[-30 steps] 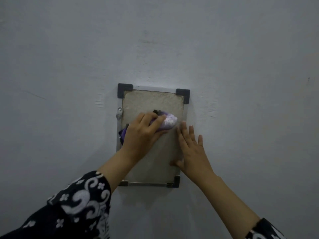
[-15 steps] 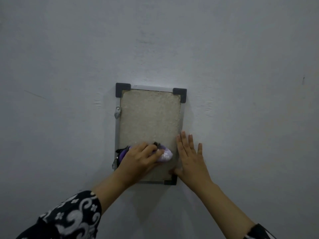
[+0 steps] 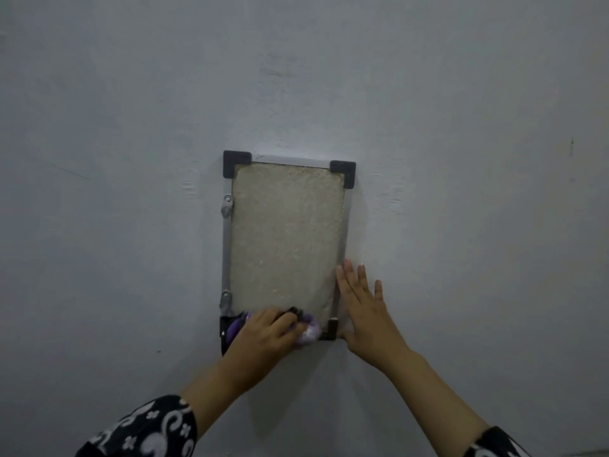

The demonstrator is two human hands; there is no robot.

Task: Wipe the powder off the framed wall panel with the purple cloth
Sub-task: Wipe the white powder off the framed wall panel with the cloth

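Framed wall panel [image 3: 283, 239] at centre of frame, upright on the grey wall [image 3: 461, 127]. Left hand [image 3: 267, 338] clenched around the purple cloth [image 3: 309, 333], pressing it against the panel's bottom edge, lower centre of frame, between the 2 lower black corner caps. Right hand [image 3: 365, 308] flat and released, fingers spread, touching the frame's lower right side and the wall, apparently steadying it. Pale, grainy powder visible across nearly the whole panel face above the cloth. Judged well short of finished: only the bottom strip under the cloth, most of the surface left to wipe.
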